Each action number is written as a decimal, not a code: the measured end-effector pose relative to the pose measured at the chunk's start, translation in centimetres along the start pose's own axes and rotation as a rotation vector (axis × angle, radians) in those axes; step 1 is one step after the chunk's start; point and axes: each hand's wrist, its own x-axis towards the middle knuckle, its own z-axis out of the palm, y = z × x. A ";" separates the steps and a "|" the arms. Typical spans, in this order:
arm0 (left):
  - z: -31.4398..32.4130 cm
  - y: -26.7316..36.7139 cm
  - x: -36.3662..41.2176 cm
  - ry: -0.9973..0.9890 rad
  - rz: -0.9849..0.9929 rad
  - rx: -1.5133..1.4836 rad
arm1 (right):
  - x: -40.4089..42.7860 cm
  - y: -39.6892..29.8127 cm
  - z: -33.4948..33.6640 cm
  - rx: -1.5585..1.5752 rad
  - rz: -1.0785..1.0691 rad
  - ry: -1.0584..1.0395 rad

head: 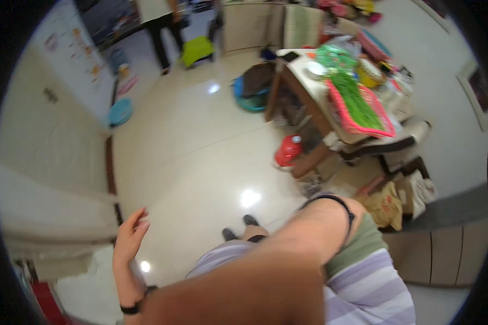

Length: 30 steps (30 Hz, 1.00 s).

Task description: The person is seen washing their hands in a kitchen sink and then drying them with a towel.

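Note:
My left hand (132, 235) is raised at the lower left over the tiled floor, fingers loosely bent and apart, holding nothing. A black band (130, 309) circles its wrist. My right arm crosses the bottom of the view, bent close to the camera and blurred; the right hand itself is out of view. Before me lies a glossy floor (179, 162), with my dark shoes (250, 220) near the bottom. On a table (305, 79) at the upper right sit a pink basket (380, 109) of long green vegetables (356, 99), a white bowl (315, 70) and plastic bags.
A red jug (288, 151) stands by a table leg, near a blue basin (248, 97) holding dark cloth. Paper bags (386, 207) lie at the right. Another person (158, 32) stands at the top beside a lime-green item (197, 49). A door (53, 138) lines the left.

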 end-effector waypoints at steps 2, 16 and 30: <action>-0.8 -0.5 -0.3 0.025 0.015 -0.025 | -0.7 -1.0 -0.4 -0.057 0.025 -0.037; 0.1 -3.1 -3.4 0.051 -0.084 0.215 | -1.6 -6.7 -1.3 -0.554 0.178 -0.115; -1.6 1.3 -0.3 -0.003 0.040 -0.286 | -4.7 2.1 -12.6 -0.267 0.270 0.737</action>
